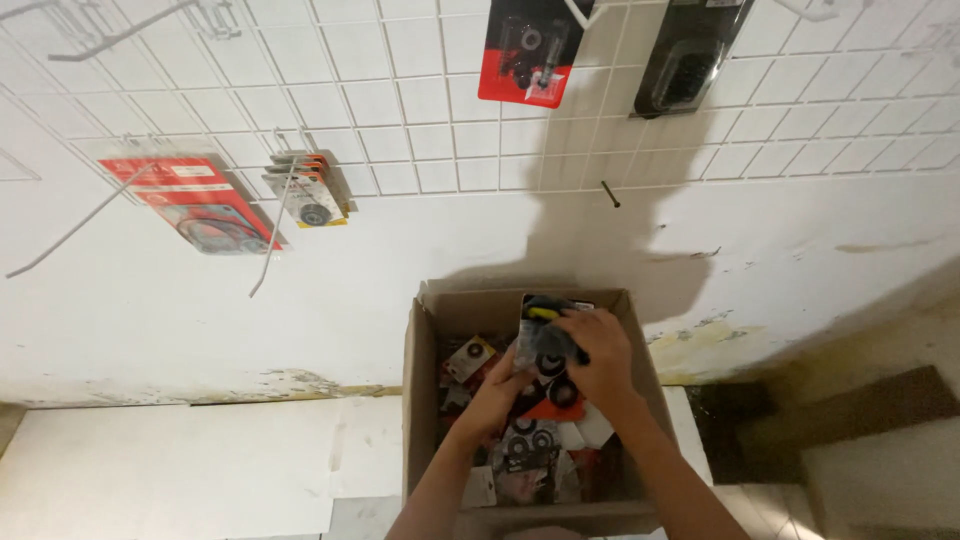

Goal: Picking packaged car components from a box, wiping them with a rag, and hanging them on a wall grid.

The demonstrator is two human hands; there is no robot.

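An open cardboard box [424,370] stands below me against a white wall, filled with several small blister packs of black parts on red and white cards. My right hand [597,355] grips a stack of these packs [543,335] over the box's far half. My left hand [495,395] reaches in from below and touches the underside of the same stack, fingers spread among the packs.
A white wire grid [420,100] covers the wall above, with bare hooks and hanging packs: a red one [525,50], a dark one [690,55], a small stack [310,188] and a red one [195,205] at left. A white board [180,470] lies left of the box. Steps [880,440] drop away at right.
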